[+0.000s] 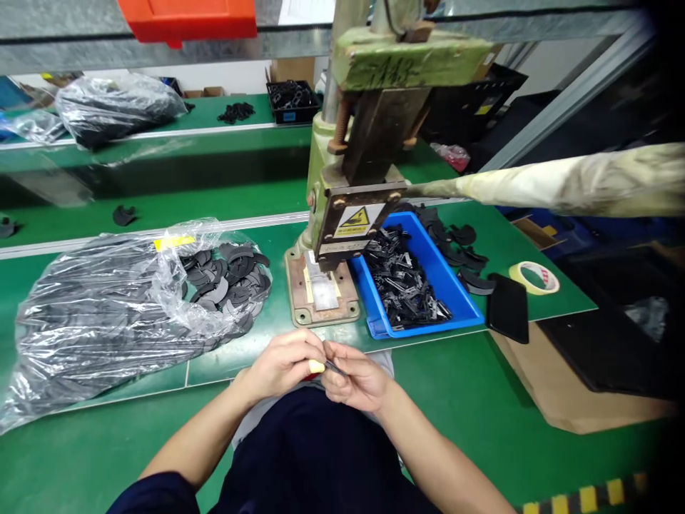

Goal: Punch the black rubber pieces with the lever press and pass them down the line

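Closely pinched, the fingertips of the left hand [281,365] and right hand [357,380] meet on a thin, flat black piece [335,368], held just above the lap at the edge of the green bench [481,400]. A yellow cap [317,366] covers the left thumb tip. Beyond stands a worn green metal press [350,214]. To its right is a blue plastic tray [454,282] of jumbled black parts, and to its left a crinkled clear bag [107,314] of curved, matte dark pieces.
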`<state>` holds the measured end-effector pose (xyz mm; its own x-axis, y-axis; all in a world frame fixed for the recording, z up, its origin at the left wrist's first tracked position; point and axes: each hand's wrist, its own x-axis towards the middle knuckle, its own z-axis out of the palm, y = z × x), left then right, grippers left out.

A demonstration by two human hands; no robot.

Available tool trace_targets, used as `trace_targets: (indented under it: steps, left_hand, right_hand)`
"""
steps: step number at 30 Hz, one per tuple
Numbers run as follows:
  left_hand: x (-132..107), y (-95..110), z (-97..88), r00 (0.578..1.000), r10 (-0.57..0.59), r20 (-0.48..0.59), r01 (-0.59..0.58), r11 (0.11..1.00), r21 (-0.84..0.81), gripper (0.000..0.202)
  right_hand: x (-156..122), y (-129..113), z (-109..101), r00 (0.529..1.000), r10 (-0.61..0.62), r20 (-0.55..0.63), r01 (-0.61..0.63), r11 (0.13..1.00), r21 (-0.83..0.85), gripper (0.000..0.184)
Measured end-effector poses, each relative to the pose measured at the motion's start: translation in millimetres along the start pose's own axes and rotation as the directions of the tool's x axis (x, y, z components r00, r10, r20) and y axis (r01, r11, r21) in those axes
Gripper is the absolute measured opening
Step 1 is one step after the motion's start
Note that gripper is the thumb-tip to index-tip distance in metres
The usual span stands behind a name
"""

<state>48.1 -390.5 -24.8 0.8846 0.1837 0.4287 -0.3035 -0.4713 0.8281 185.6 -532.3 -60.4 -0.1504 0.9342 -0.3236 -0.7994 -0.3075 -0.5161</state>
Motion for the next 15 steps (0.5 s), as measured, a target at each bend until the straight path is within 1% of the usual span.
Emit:
trace_targets:
  steps: [1, 2, 3, 4, 6, 7, 8, 10, 12, 15]
  left_hand:
    - [2, 0, -0.2, 1.000, -0.002, 0.011, 0.002, 1.000, 0.018, 0.013]
    - [4, -2, -1.0, 1.000, -0.012, -0.001, 0.012, 0.999, 0.053, 0.013]
    - [8, -5, -2.4, 0.999, -0.033, -0.039, 0.037, 0.994, 0.106, 0.013]
    - [12, -11, -4.4, 0.993, -0.057, -0.104, 0.074, 0.982, 0.173, 0.013]
    - [24, -28, -9.6, 0.963, -0.087, -0.256, 0.166, 0.938, 0.305, 0.012]
    - [31, -39, -12.5, 0.945, -0.087, -0.314, 0.203, 0.911, 0.359, 0.012]
    - [37, -51, -15.4, 0.935, -0.077, -0.345, 0.222, 0.888, 0.402, 0.013]
    - [50, -73, -20.6, 0.935, -0.051, -0.352, 0.223, 0.854, 0.470, 0.014]
    - [58, -90, -24.4, 0.947, -0.045, -0.317, 0.213, 0.827, 0.521, 0.018]
    - [64, -103, -27.8, 0.971, -0.067, -0.229, 0.193, 0.783, 0.592, 0.024]
  right_hand:
    - [-2, -1, -1, 1.000, -0.007, -0.018, 0.007, 1.000, 0.009, 0.047]
    - [-4, -2, -1, 0.998, -0.028, -0.048, 0.029, 0.999, 0.014, 0.044]
    - [-6, -3, -2, 0.994, -0.063, -0.087, 0.064, 0.998, 0.016, 0.041]
    - [-9, -5, -2, 0.986, -0.104, -0.127, 0.107, 0.994, 0.013, 0.038]
    - [-16, -8, -2, 0.965, -0.184, -0.186, 0.185, 0.983, -0.009, 0.034]
    - [-21, -11, -2, 0.956, -0.214, -0.199, 0.214, 0.977, -0.024, 0.033]
    - [-26, -13, -2, 0.950, -0.239, -0.202, 0.236, 0.971, -0.039, 0.033]
    - [-38, -18, 0, 0.939, -0.281, -0.196, 0.274, 0.960, -0.065, 0.033]
    - [-49, -23, 1, 0.928, -0.321, -0.191, 0.311, 0.947, -0.081, 0.033]
    - [-63, -32, 1, 0.900, -0.393, -0.189, 0.375, 0.919, -0.124, 0.033]
